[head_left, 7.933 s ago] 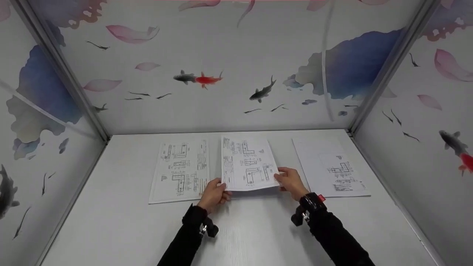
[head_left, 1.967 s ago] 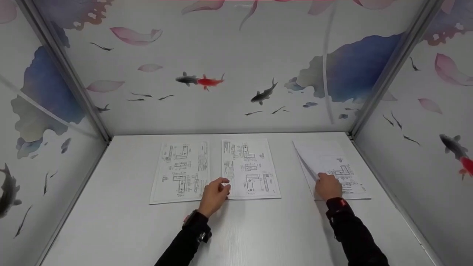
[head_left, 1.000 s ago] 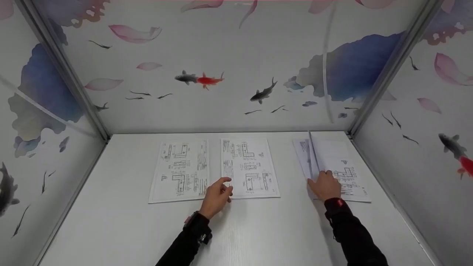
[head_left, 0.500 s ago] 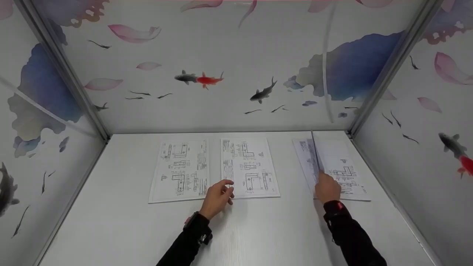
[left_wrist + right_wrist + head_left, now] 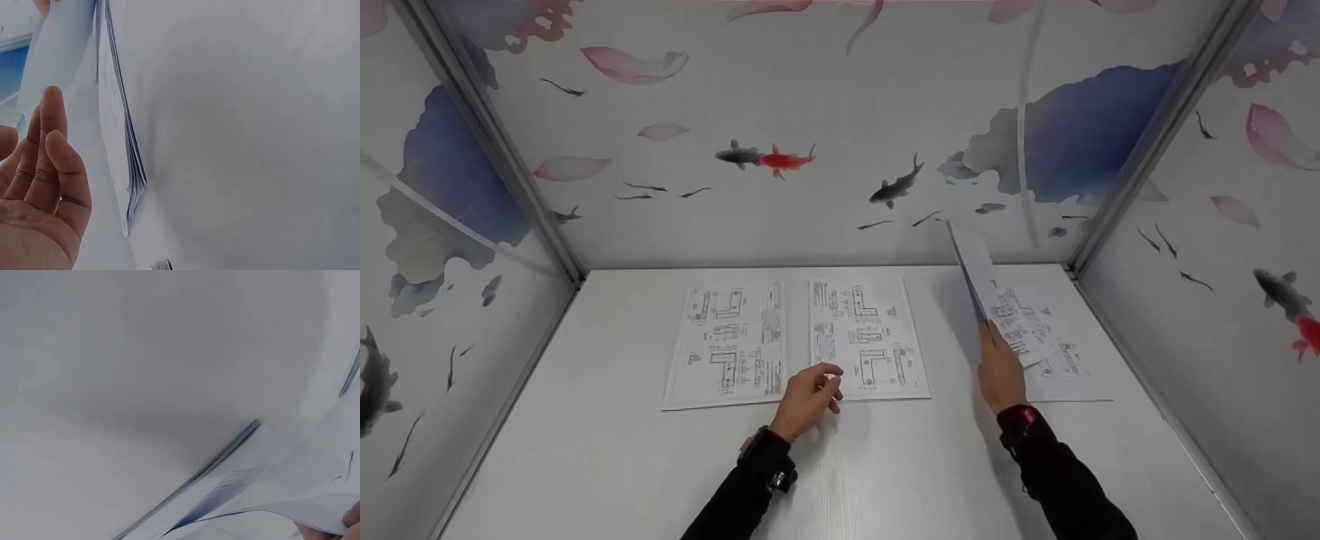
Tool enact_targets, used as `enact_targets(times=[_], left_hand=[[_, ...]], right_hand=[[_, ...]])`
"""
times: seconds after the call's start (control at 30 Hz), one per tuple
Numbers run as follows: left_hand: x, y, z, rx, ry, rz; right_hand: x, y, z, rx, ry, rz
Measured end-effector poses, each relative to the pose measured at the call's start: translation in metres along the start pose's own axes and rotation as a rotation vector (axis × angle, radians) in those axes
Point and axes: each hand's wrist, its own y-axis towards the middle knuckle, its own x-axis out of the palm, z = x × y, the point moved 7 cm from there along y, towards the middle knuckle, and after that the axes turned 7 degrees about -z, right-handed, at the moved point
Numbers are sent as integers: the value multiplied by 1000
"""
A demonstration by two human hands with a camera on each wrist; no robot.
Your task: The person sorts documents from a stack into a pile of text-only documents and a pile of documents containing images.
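Observation:
My right hand grips a sheaf of paper sheets by its near edge and holds it raised and tilted, nearly edge-on. Below it lies the right stack of drawings, partly covered by the sheaf. In the right wrist view the fingers show at the edge of the bent paper. My left hand hovers with loosely bent fingers at the near left corner of the middle stack of drawings, holding nothing. The left wrist view shows layered sheet edges beyond that hand.
A left stack of drawings lies beside the middle one on the white table. Panels printed with fish and petals enclose the table, with a back wall and side walls joined by metal posts.
Both hands earlier held the middle stack, which now lies flat. My right hand has since leafed into the right stack and lifted a sheaf up and leftward, uncovering other drawings. The left hand barely moves.

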Motion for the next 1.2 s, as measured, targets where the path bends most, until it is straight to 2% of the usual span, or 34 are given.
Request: enact_targets(times=[0.13, 0.37, 0.53, 0.67, 0.83, 0.93, 1.2], left_hand=[[0, 3, 6, 16, -8, 17], [6, 11, 18, 51, -6, 10], [8, 17, 25, 19, -45, 9], [8, 22, 28, -16, -156, -1], [6, 28, 36, -21, -380, 21], [6, 29, 40, -2, -475, 26], [13, 30, 48, 74, -626, 6]], right_hand=[[-5, 5, -27, -67, 33, 56], [-10, 10, -74, -125, 113, 69], [-10, 10, -104, -188, 133, 57], [-9, 7, -125, -218, 133, 20], [-9, 2, -149, -284, 110, 17], [-8, -2, -164, -342, 77, 38], [1, -18, -194, -500, -2, 42]])
